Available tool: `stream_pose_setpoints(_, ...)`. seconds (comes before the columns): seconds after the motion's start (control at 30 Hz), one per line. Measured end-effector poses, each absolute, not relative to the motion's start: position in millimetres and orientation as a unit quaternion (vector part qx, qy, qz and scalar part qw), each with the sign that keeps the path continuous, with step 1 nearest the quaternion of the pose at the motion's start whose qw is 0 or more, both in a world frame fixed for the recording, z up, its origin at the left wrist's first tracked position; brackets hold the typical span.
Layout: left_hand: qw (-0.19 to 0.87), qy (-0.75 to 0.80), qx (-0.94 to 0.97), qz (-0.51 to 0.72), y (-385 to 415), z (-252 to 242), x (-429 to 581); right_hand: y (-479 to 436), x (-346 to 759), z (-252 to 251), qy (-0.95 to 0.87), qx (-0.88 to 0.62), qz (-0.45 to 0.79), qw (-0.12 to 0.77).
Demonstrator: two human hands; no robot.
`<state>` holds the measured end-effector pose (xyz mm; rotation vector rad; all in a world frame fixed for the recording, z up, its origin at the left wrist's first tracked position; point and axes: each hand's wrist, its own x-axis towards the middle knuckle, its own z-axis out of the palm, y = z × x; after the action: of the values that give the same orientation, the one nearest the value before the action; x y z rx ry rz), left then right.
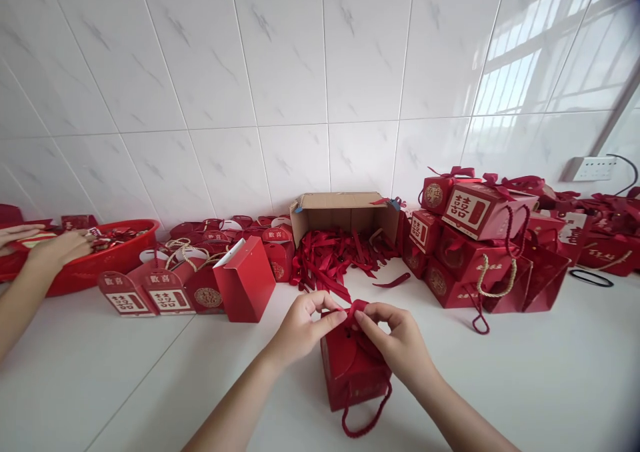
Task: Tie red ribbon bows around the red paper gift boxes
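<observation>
One white table (pixel 150 385), beneath red gift box (pixel 350 362) (landmark for all positions below). Beyond box and to its right, well apart: stack of red boxes (pixel 453 265), bows on top. Straight beyond box: cardboard carton (pixel 335 202), open side facing box, loose ribbons (pixel 325 259) at its mouth. Box itself: upright on table, directly between and below both hands; long axis apparently running away from wearer, slightly skewed, foreshortening noted. Left hand (pixel 300 322) at box's left, right hand (pixel 400 335) partly over box's right side; neither clearly nearer at fingertips. Both pinched narrow on one ribbon (pixel 359 307), at box's far top edge. Rope handle (pixel 356 435): looped at box's near end. Knot: cannot tell, fingertips covering.
</observation>
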<state>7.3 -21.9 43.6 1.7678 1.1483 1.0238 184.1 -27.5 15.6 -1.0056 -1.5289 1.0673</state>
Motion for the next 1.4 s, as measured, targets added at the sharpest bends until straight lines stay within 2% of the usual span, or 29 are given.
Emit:
stream_pose_setpoints(0.17, 0.373, 0.441, 0.711, 0.401, -28, 41, 13, -27, 184, 10, -0.592, -0.420, 0.446, 0.523)
stream_pose_setpoints(0.27, 0.327, 0.451, 0.714, 0.424, -29, 37, 18, -27, 187, 10, -0.638, -0.416, 0.383, 0.522)
stream_pose_setpoints(0.4, 0.274, 0.464, 0.715, 0.446, -29, 30, 22, -28, 193, 13, -0.713, -0.428, 0.274, 0.483)
stream_pose_setpoints(0.5, 0.292, 0.463, 0.696, 0.465, -30, 25, 23, -28, 196, 12, -0.738, -0.430, 0.264, 0.448)
stream_pose_setpoints(0.67, 0.335, 0.461, 0.668, 0.478, -33, 20, 26, -26, 200, 8, -0.701, -0.451, 0.305, 0.460)
stream_pose_setpoints(0.83, 0.325, 0.467, 0.662, 0.488, -32, 19, 27, -27, 201, 14, -0.631, -0.415, 0.491, 0.434)
stream_pose_setpoints(0.9, 0.323, 0.459, 0.667, 0.490, -30, 19, 26, -27, 201, 17, -0.620, -0.403, 0.522, 0.425)
stream_pose_setpoints(1.1, 0.325, 0.453, 0.674, 0.485, -26, 18, 25, -26, 198, 14, -0.634, -0.359, 0.535, 0.428)
stream_pose_setpoints(1.27, 0.381, 0.451, 0.661, 0.464, -18, 25, 17, -25, 192, 6, -0.623, -0.389, 0.490, 0.470)
stream_pose_setpoints(1.4, 0.352, 0.433, 0.721, 0.411, -16, 29, 10, -26, 190, 6, -0.625, -0.395, 0.476, 0.477)
